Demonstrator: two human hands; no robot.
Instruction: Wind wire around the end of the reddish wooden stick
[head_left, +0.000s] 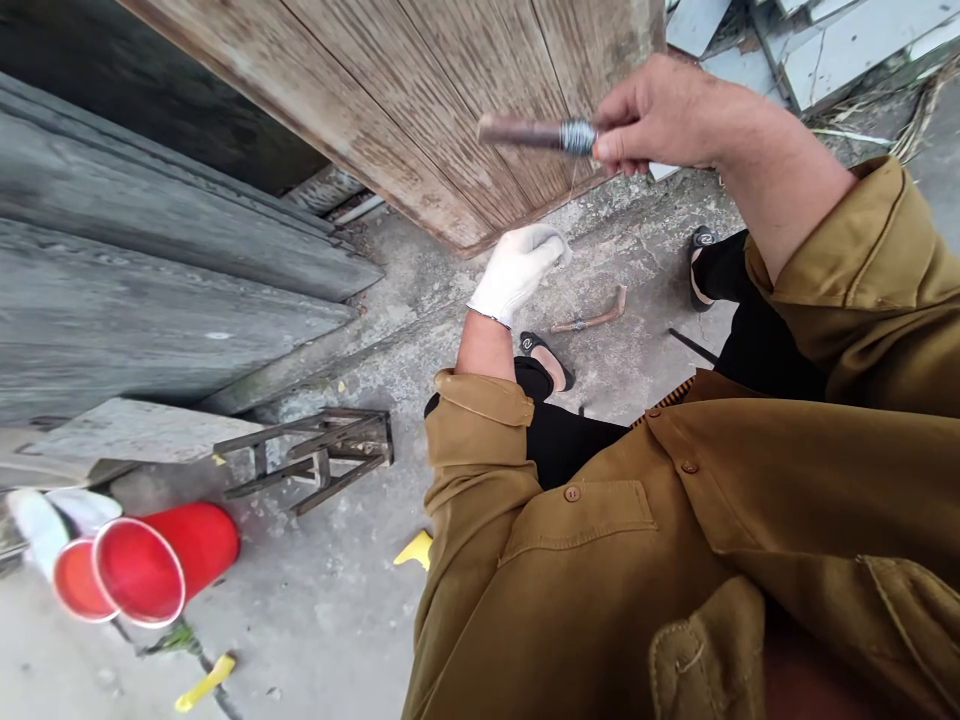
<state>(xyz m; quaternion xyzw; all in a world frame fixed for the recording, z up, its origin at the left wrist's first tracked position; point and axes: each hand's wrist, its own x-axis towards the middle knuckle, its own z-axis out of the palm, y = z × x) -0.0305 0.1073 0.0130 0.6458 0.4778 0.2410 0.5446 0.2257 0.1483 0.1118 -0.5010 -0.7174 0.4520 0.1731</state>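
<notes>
My bare right hand (652, 115) is closed around one end of a short dark wooden stick (521, 132). Close-wound grey wire (577, 137) wraps the stick beside my fingers, and its other end points left. Below and to the left, my left hand (521, 265) wears a white glove with its fingers curled together. A faint thin strand (574, 180) hangs between the stick and the glove; whether the left fingers grip it I cannot make out. On the ground between my feet lies a bent wooden stick (600, 315) with a wire-wrapped band.
A weathered plank door (465, 90) stands in front, with grey boards (150, 290) to its left. On the left are a small wooden stool (322, 455) on its side and red buckets (199, 545). White tile pieces (862, 50) are piled at the upper right.
</notes>
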